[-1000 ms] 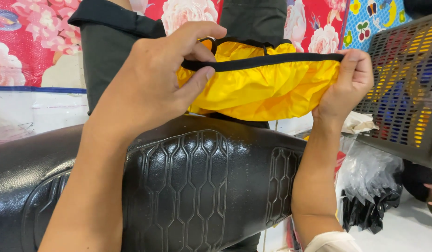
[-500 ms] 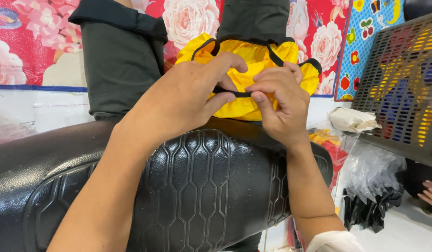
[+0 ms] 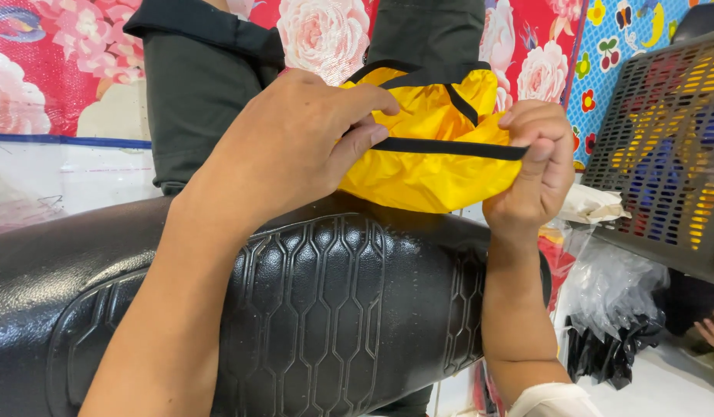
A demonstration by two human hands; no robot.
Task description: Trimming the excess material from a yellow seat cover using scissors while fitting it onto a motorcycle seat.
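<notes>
Where two hands meet above one black embossed seat (image 3: 318, 309): one yellow cloth piece (image 3: 434, 166) with black elastic edging (image 3: 450, 147), held just over the seat. Left hand (image 3: 295, 147) grip pinched on the elastic, right hand (image 3: 536, 166) likewise, stretching it taut; one grey perforated crate (image 3: 666, 154) stands right

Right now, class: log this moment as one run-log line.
left hand: grips yellow cover | right hand: pinches its black trim taut | below: black seat | right: grey crate
</notes>
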